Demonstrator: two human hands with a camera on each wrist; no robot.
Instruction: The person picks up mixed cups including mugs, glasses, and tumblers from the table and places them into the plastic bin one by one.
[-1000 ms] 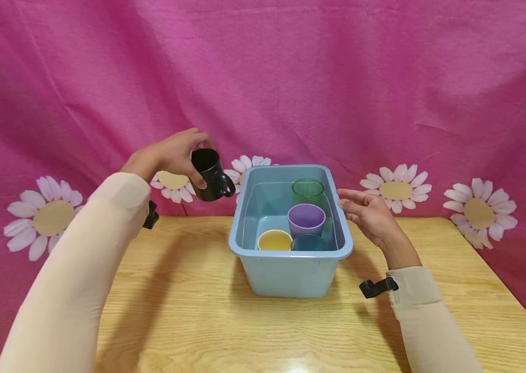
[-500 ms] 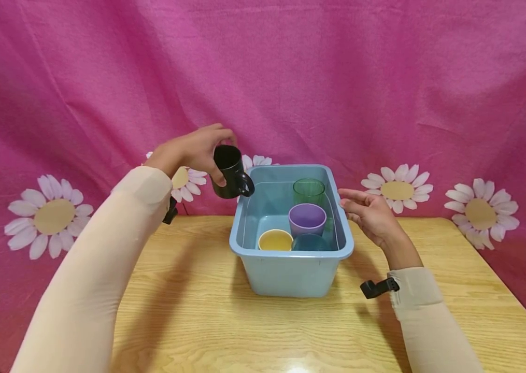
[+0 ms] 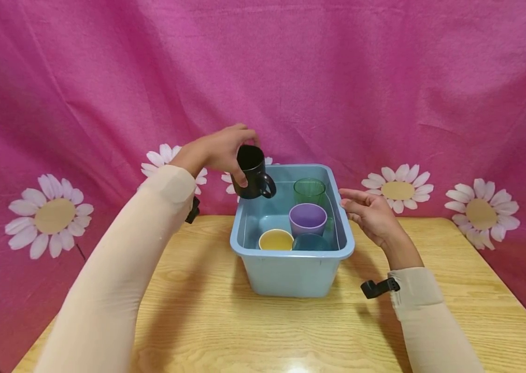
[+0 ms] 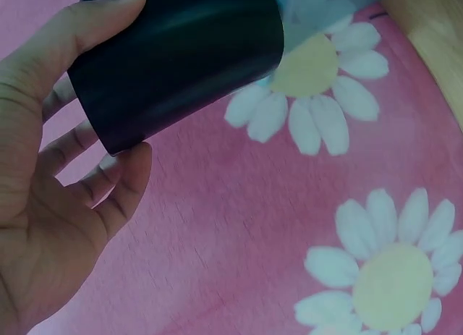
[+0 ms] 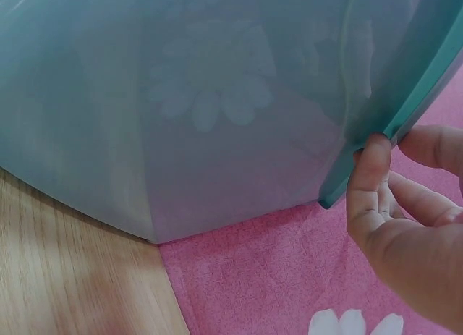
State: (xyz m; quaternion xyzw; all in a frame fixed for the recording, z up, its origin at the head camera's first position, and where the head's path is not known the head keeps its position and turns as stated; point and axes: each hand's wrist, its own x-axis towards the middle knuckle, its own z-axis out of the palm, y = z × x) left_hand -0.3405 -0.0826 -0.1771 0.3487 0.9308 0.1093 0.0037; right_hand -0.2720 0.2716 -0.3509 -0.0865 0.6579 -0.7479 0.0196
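My left hand [image 3: 228, 150] grips a black mug [image 3: 254, 178] by its upper body, thumb on the near side. The mug is tilted, its handle toward the right, and overlaps the far left rim of a light blue plastic tub [image 3: 293, 274]. In the left wrist view the mug [image 4: 188, 53] shows its smooth dark side. At the tub's right edge, my right hand [image 3: 372, 215] pinches the rim with its fingertips. Inside the tub are a green glass [image 3: 309, 190], a purple cup [image 3: 308, 217], a yellow cup [image 3: 275, 241] and a dark teal cup [image 3: 311, 242].
The tub stands on a light wooden table [image 3: 225, 331]. Behind the table hangs a pink cloth [image 3: 263, 72] with large white flowers. A black strap device [image 3: 379, 287] is on the right wrist, over a beige sleeve.
My left hand has carried the black mug rightward, from left of the tub to over its far left rim. The right hand and the cups inside have stayed put.
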